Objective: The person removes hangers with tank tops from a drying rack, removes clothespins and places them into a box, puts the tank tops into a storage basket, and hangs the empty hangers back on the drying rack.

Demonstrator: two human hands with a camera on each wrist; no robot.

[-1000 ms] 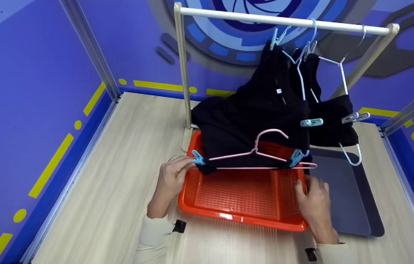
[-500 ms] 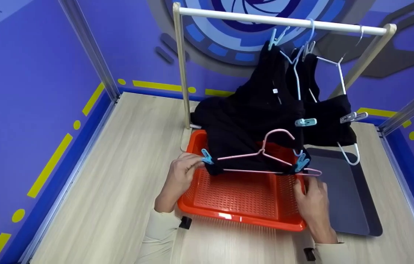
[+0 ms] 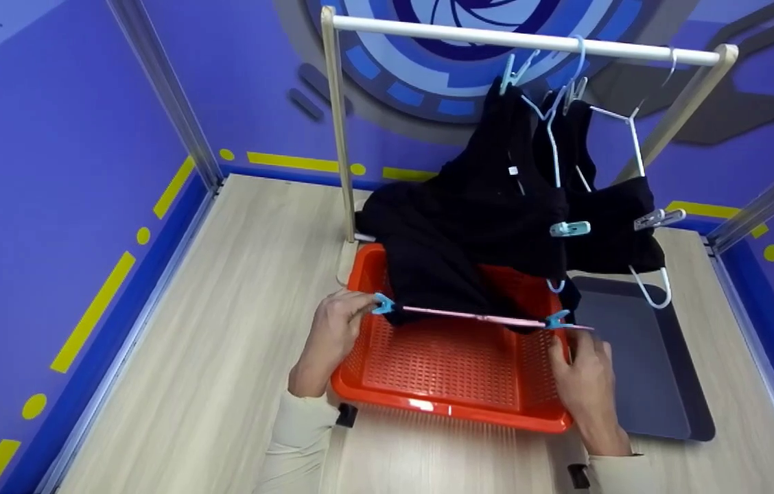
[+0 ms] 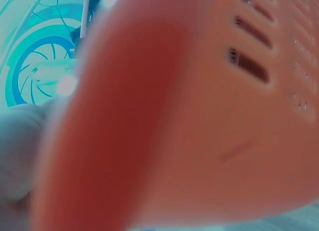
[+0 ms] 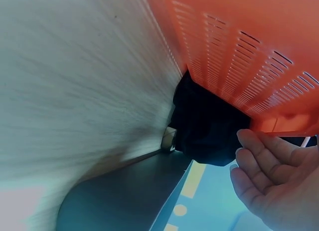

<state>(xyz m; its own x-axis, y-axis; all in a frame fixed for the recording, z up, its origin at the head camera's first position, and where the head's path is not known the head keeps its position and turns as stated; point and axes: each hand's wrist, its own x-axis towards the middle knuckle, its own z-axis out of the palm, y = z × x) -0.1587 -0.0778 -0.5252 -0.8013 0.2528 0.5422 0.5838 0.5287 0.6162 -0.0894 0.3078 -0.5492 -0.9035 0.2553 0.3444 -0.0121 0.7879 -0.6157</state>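
My left hand [image 3: 337, 329] pinches the left end of a pink clothes hanger [image 3: 452, 315], right beside a blue clothespin [image 3: 383, 303]. Seen edge-on in the head view, the hanger spans the red plastic basket [image 3: 452, 412], its hook not showing. A second blue clothespin [image 3: 557, 319] sits near its right end. Black cloth [image 3: 431, 274] is clipped to the hanger and drapes back over the basket. My right hand [image 3: 586, 384] grips the basket's right rim, thumb inside and fingers [image 5: 259, 164] outside below it. The hanger's right tip lies just above those fingers.
A white-barred rack [image 3: 524, 36] stands behind, with black garments [image 3: 483, 178] on a blue hanger [image 3: 554, 147] and a white hanger [image 3: 637, 147], held by clothespins. A dark grey tray [image 3: 641, 370] lies right of the basket. Blue-purple walls enclose the wooden table [image 3: 236, 261].
The left hand and the pink hanger have shifted right. The hanger has tipped from showing its triangle and hook to edge-on. The right hand stays at the basket rim.
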